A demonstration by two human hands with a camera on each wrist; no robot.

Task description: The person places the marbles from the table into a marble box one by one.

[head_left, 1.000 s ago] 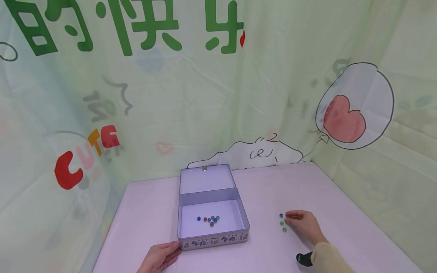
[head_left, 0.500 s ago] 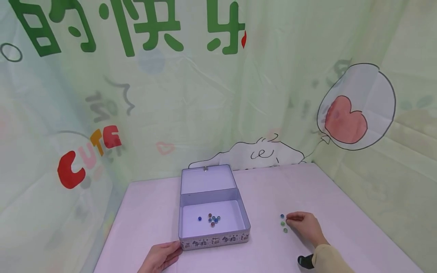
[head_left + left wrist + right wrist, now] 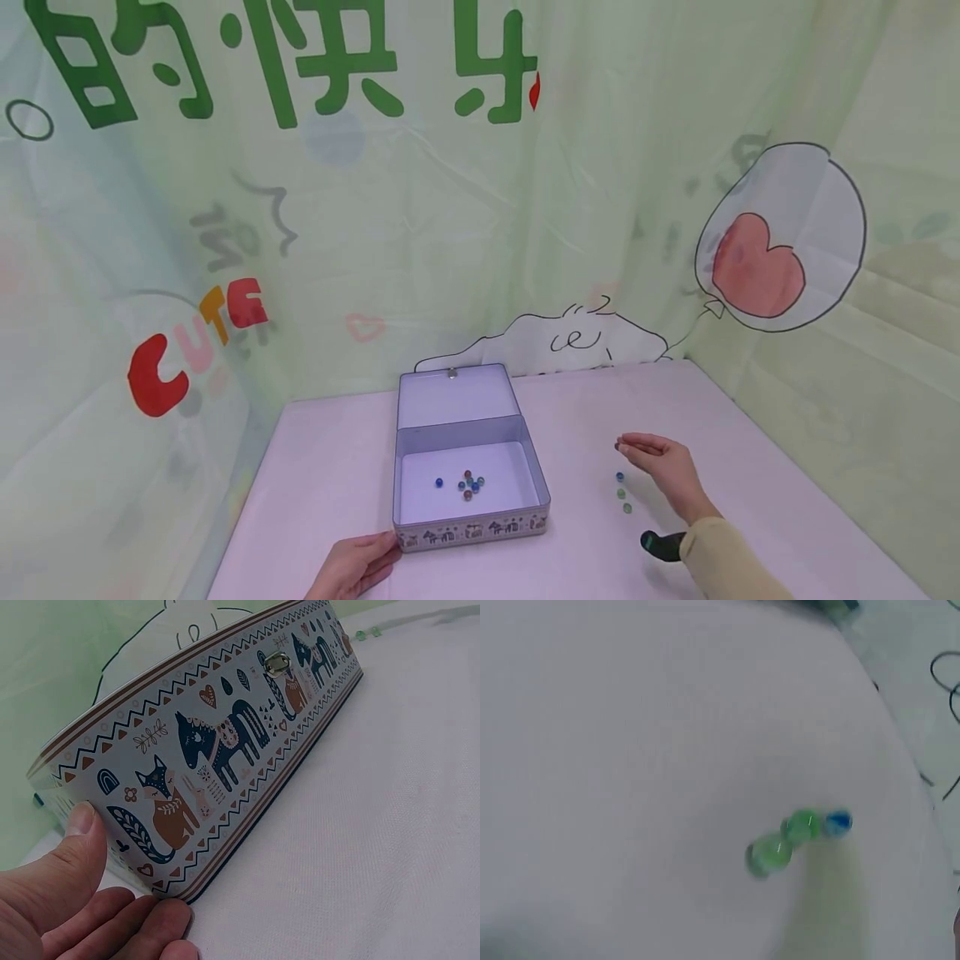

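Observation:
An open tin box (image 3: 471, 528) with printed animals on its front stands on the table, its lid (image 3: 457, 398) folded back. Several marbles (image 3: 468, 482) in blue, green and reddish brown lie on its floor. My left hand (image 3: 352, 567) holds the box's front left corner, thumb (image 3: 81, 825) on the tin and fingers curled by the lower edge. My right hand (image 3: 667, 471) pinches a small dark marble (image 3: 618, 446) at its fingertips, raised off the table. Below it, a blue marble (image 3: 620, 477) and two green marbles (image 3: 771, 853) lie in a row.
The pale cloth-covered table (image 3: 577, 550) reaches back to a printed curtain (image 3: 600, 200) that closes in the rear and both sides. A dark strap piece (image 3: 662, 546) sticks out at my right wrist, above the table.
My right hand has risen away from the row of marbles, carrying a dark marble. Inside the box a brown marble has rolled right to the cluster. My left hand has stayed put.

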